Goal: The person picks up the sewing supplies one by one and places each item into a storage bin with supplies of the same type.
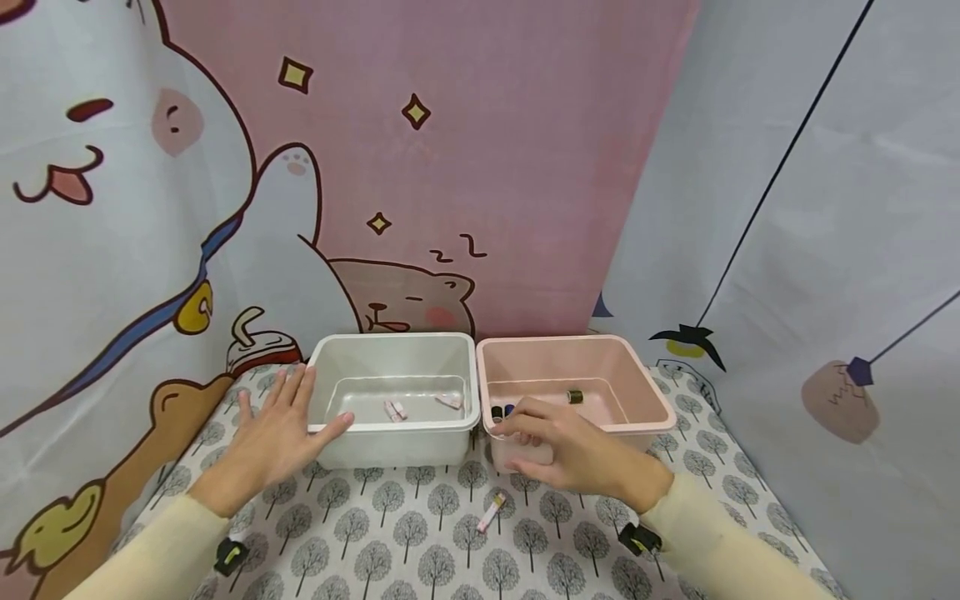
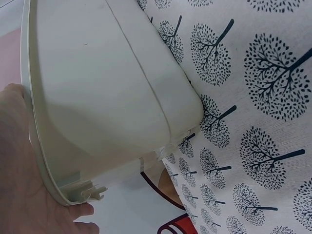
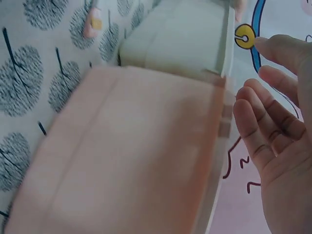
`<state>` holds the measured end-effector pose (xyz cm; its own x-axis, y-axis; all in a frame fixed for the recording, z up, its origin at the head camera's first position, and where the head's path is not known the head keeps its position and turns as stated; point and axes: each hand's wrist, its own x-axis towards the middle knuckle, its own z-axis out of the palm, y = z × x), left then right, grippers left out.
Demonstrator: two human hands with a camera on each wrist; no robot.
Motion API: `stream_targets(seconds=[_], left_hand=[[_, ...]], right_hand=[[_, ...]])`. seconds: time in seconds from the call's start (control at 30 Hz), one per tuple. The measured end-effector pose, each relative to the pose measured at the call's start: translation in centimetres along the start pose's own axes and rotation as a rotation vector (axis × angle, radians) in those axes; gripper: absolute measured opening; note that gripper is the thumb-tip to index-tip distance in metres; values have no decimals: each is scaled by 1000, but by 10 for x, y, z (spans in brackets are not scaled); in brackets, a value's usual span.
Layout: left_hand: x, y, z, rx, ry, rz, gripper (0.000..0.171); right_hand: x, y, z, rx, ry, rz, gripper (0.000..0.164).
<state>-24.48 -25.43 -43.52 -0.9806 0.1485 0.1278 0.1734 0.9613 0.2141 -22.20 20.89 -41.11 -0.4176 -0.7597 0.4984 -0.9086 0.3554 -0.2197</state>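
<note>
My left hand (image 1: pixel 277 437) rests with spread fingers on the left front corner of the white plastic bin (image 1: pixel 397 428). In the left wrist view its fingers lie over the bin's rim. Above the left front rim of the pink bin (image 1: pixel 558 341) is my right hand (image 1: pixel 573 446), its fingers loosely bent with nothing visible between them. Inside the pink bin lie a dark green thread spool (image 1: pixel 575 397), a black spool (image 1: pixel 497 413) and a blue spool (image 1: pixel 509 410), partly hidden by the hand. Small pale pink packets (image 1: pixel 395 411) lie in the white bin.
One narrow pink-and-white packet (image 1: pixel 491 512) with a yellow part lies on the tree-print cloth (image 1: pixel 438 567) in front of the bins. The bins stand side by side against a cartoon-print curtain (image 1: pixel 480 167). Another pale curtain (image 1: pixel 810 250) hangs at the right.
</note>
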Motion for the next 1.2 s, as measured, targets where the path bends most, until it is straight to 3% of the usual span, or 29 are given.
stream_targets(seconds=[0.23,0.53,0.9,1.2], left_hand=[[-2,-2,0,-1,-2,-4,122],[1,0,2,5,-9,8,123],[2,0,1,7,-3,5,123],[1,-2,1,7,-2,-1,122]], right_hand=[[-7,-12,15,58,-53,6,51],[-26,-16,37,-25,-139,50,48],[-37,-12,56,-36,-319,226,59],[-39,-4,72,-70,-336,222,56]])
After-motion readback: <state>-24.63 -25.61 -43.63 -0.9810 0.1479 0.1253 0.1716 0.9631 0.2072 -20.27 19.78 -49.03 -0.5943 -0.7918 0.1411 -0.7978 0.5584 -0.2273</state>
